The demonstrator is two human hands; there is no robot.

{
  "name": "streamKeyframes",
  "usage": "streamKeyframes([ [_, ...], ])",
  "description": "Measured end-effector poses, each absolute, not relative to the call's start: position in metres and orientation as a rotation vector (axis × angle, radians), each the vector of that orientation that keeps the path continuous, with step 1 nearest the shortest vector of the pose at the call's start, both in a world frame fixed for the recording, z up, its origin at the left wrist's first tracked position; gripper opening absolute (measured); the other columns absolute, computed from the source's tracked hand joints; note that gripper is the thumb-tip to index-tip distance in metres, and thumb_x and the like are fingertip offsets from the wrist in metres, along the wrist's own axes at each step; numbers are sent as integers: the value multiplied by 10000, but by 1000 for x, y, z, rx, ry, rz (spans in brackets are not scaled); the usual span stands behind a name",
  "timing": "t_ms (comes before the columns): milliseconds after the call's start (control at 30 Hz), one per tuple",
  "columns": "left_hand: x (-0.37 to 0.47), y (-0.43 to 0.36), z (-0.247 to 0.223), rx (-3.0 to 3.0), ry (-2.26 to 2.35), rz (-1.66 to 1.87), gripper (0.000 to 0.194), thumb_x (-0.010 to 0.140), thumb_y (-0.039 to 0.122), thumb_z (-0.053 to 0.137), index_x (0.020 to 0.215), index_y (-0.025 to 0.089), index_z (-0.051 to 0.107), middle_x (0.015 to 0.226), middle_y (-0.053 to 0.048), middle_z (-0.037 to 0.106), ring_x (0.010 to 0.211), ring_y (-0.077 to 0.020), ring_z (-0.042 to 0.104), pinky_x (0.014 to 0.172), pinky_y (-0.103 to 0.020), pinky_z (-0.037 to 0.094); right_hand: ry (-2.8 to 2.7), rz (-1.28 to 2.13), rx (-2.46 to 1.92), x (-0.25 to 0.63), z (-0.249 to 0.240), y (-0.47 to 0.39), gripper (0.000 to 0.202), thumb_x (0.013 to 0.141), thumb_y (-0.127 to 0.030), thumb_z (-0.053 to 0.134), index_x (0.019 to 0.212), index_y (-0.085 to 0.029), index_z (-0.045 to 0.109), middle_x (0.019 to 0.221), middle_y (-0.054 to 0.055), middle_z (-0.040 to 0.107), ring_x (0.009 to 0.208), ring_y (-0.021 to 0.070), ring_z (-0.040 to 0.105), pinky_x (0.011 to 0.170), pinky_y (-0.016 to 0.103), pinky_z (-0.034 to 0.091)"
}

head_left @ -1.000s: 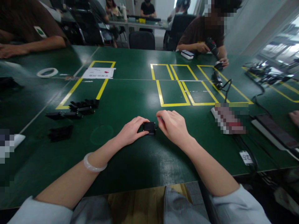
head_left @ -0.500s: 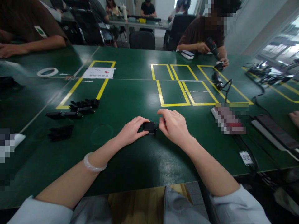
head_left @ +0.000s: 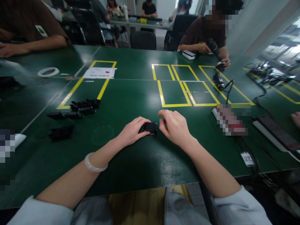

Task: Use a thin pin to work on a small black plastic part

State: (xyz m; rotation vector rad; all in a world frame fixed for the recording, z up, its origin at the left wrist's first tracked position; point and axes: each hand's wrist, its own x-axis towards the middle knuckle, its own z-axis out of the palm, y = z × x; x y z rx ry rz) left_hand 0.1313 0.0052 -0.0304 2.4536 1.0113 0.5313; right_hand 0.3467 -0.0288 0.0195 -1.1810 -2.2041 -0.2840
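A small black box-shaped part [head_left: 150,127] lies on the green table in front of me, with tiny bright spots at its corners. My left hand [head_left: 134,130] is closed on its left end, thumb on the near side and fingers on the far side. Just beyond its right end is my right hand [head_left: 174,126], fingers curled inward and the index finger crooked above the thumb. Whatever those fingertips may pinch is too small or hidden to make out. Further left lie several similar black parts [head_left: 77,113] in a row, and a dark cluster [head_left: 61,132] nearer me.
Yellow tape rectangles [head_left: 175,105] mark the green table [head_left: 140,168]. A paper sheet [head_left: 99,72] and a tape roll [head_left: 48,72] lie at the far left. Phone-like devices [head_left: 277,131] and cables stand right. Across the table a person holds a power drill [head_left: 213,47].
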Motion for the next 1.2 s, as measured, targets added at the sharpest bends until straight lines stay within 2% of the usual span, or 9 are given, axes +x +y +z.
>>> streamKeyframes([
  [133, 132, 5, -29, 2458, 1014, 537, 337, 885, 362, 567, 1180, 211, 509, 1137, -73, 569, 1075, -245, 550, 915, -384, 461, -2221, -313, -1158, 347, 21, -29, 197, 951, -283, 414, 892, -173, 565, 696, 10, 620, 629, 134, 537, 639, 284, 340],
  [200, 132, 5, -29, 2455, 1018, 536, 337, 882, 362, 570, 1177, 211, 512, 1137, -71, 571, 1071, -243, 552, 915, -382, 463, -2221, -324, -1161, 347, 21, -28, 204, 955, -269, 405, 872, -174, 565, 693, 11, 622, 619, 131, 538, 634, 283, 339],
  [333, 132, 5, -28, 2452, 1020, 536, 328, 882, 359, 566, 1173, 214, 522, 1137, -72, 571, 1070, -245, 555, 914, -387, 465, -2214, -291, -1156, 347, 20, -29, 181, 923, -182, 388, 971, -159, 561, 764, 30, 643, 667, 139, 554, 667, 283, 352],
  [433, 131, 5, -28, 2454, 1017, 541, 324, 882, 357, 570, 1171, 216, 527, 1132, -68, 572, 1069, -243, 557, 911, -383, 466, -2215, -263, -1147, 347, 20, -30, 177, 914, -191, 404, 1001, -154, 554, 768, 29, 637, 677, 143, 545, 676, 284, 355],
  [600, 131, 5, -29, 2462, 1014, 553, 328, 883, 360, 571, 1171, 212, 523, 1126, -69, 573, 1060, -241, 561, 907, -381, 468, -2211, -314, -1146, 348, 21, -29, 195, 950, -288, 423, 867, -177, 560, 694, 11, 617, 623, 129, 521, 645, 276, 344],
  [833, 132, 5, -28, 2458, 1011, 525, 330, 887, 365, 564, 1176, 212, 518, 1145, -78, 565, 1082, -245, 551, 924, -387, 462, -2196, -291, -1165, 348, 21, -29, 172, 908, -182, 398, 943, -159, 565, 733, 27, 625, 645, 139, 519, 653, 279, 352],
  [1033, 131, 5, -28, 2457, 1012, 545, 329, 883, 356, 570, 1173, 213, 513, 1133, -69, 569, 1074, -240, 554, 918, -377, 463, -2211, -317, -1145, 350, 21, -29, 201, 949, -292, 427, 861, -181, 570, 699, 14, 610, 629, 129, 501, 639, 274, 335],
  [1200, 131, 5, -29, 2454, 1013, 535, 320, 886, 352, 565, 1172, 216, 519, 1140, -71, 566, 1080, -241, 551, 921, -383, 464, -2217, -343, -1134, 348, 21, -29, 193, 934, -191, 393, 929, -167, 584, 705, 12, 600, 639, 131, 493, 641, 274, 332],
])
